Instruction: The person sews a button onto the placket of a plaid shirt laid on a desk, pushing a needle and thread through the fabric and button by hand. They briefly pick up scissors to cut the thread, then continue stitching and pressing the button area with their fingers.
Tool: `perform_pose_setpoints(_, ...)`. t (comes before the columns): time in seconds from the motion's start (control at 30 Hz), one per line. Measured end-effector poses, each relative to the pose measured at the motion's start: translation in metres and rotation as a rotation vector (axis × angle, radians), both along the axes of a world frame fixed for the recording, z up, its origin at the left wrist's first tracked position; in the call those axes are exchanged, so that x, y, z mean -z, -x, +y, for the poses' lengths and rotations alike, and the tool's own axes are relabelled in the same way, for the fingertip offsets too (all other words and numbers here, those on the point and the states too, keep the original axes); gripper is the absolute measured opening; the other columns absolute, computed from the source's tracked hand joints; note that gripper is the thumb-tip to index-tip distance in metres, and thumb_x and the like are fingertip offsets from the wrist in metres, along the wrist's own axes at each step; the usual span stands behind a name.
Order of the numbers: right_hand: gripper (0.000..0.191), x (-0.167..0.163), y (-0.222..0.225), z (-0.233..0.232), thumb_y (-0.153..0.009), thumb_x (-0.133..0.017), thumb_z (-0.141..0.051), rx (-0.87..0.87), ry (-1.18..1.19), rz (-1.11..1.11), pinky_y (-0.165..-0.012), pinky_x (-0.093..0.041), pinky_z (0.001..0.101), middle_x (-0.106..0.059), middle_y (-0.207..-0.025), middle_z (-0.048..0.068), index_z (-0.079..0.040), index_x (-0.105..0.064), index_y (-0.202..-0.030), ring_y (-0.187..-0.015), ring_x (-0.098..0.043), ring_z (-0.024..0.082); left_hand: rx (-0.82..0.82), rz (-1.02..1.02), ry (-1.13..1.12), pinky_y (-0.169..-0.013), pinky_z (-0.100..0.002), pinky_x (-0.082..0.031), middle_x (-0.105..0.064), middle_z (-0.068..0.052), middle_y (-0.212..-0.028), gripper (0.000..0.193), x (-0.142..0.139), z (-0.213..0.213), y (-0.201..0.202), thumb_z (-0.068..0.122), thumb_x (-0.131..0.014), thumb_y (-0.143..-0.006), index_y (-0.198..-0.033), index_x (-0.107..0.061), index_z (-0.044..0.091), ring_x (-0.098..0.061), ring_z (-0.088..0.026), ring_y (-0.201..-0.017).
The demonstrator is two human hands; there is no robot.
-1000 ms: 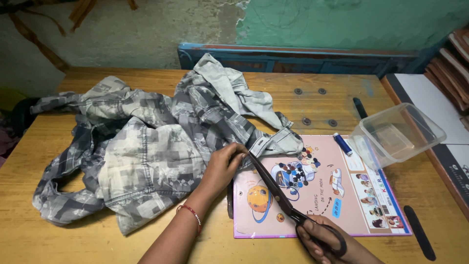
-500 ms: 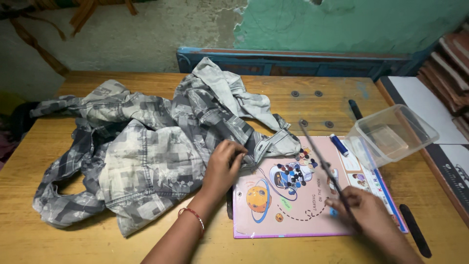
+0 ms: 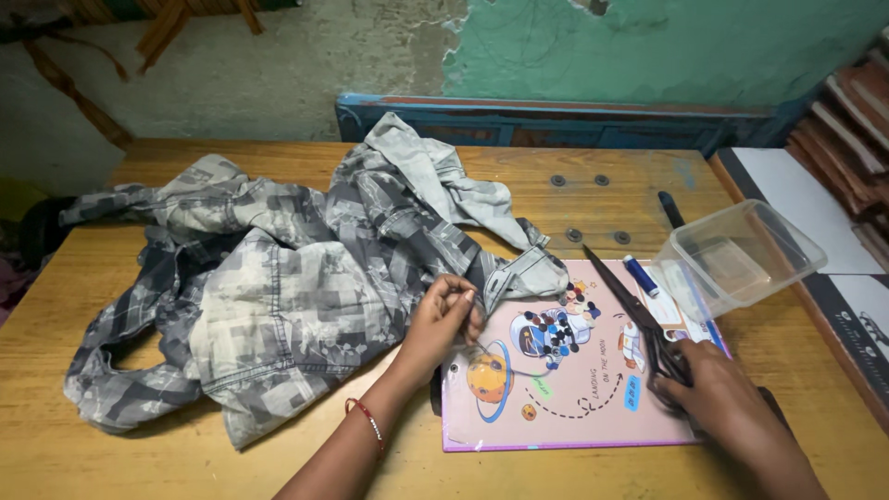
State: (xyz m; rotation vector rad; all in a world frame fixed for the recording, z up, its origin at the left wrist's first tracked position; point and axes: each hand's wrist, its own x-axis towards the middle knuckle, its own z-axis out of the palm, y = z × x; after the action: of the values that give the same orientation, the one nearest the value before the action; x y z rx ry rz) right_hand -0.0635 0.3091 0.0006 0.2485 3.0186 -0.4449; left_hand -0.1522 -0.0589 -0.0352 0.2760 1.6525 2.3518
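A grey checked shirt (image 3: 278,268) lies crumpled over the left and middle of the wooden table (image 3: 111,463). My left hand (image 3: 443,319) pinches the shirt's edge beside its cuff (image 3: 523,273), fingers closed on the cloth. My right hand (image 3: 718,398) grips the handles of dark scissors (image 3: 625,301), whose blades lie pointing away over a pink illustrated board (image 3: 565,370). Several small buttons (image 3: 554,326) sit in a cluster on that board.
A clear plastic box (image 3: 741,255) stands tilted at the board's right corner, with a blue thread spool (image 3: 639,275) beside it. A black pen (image 3: 670,209) and several round metal studs (image 3: 574,181) lie further back. Stacked books line the right edge.
My right hand has carried the scissors from the shirt's cuff to the right and laid them over the board. My left hand has shifted from pressing the cloth to pinching its edge.
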Motion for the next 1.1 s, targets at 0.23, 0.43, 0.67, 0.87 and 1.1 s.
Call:
perform_pose_setpoints(0.23,0.039,-0.043,-0.008,-0.039,-0.084,-0.073,-0.031,-0.019,-0.103,0.119,-0.089,-0.054,0.0441,-0.073,-0.115,0.011,-0.013,-0.071,-0.118,-0.107,-0.068,0.031,0.023,0.02,0.083,-0.056,-0.023,-0.046,-0.057,0.002,-0.072,0.014,0.003,0.0,0.001,0.018,-0.057,-0.105,-0.112,-0.056,0.006,-0.051,-0.005,-0.061)
perform_pose_setpoints(0.43,0.035,-0.042,0.027,-0.121,-0.083,-0.077,-0.015,-0.389,0.614,0.164,-0.077,-0.059,0.0304,-0.08,-0.106,0.003,-0.014,-0.074,-0.118,-0.091,-0.076,0.014,0.058,0.052,0.145,-0.054,-0.022,-0.047,-0.062,0.001,-0.074,0.013,0.005,0.002,-0.001,0.016,-0.06,-0.104,-0.111,-0.061,0.005,-0.054,-0.004,-0.059)
perform_pose_setpoints(0.67,0.032,-0.006,0.067,-0.161,-0.09,-0.07,0.0,-0.282,1.286,0.065,-0.082,-0.057,0.028,-0.073,-0.096,0.008,0.002,-0.067,-0.121,-0.09,-0.069,0.012,0.133,0.051,0.204,-0.05,-0.02,-0.041,-0.065,0.0,-0.076,0.01,-0.002,0.005,-0.01,0.014,-0.06,-0.103,-0.11,-0.062,0.006,-0.059,-0.004,-0.061)
perform_pose_setpoints(0.87,0.032,0.016,0.069,-0.154,-0.092,-0.067,0.001,-0.216,1.431,0.041,-0.076,-0.053,0.0262,-0.067,-0.094,0.005,0.001,-0.058,-0.122,-0.087,-0.065,0.01,0.129,0.034,0.247,-0.049,-0.022,-0.043,-0.066,-0.001,-0.075,0.011,-0.008,0.008,-0.011,0.011,-0.059,-0.102,-0.111,-0.063,0.006,-0.059,-0.006,-0.06)
perform_pose_setpoints(1.1,0.03,0.03,0.072,-0.147,-0.094,-0.064,-0.001,-0.209,1.442,0.088,-0.072,-0.053,0.0257,-0.065,-0.097,0.005,-0.004,-0.053,-0.122,-0.086,-0.063,0.009,0.092,0.083,0.406,-0.052,-0.023,-0.047,-0.067,0.001,-0.072,0.022,-0.02,0.006,-0.013,0.017,-0.06,-0.1,-0.12,-0.069,0.011,-0.061,-0.004,-0.059)
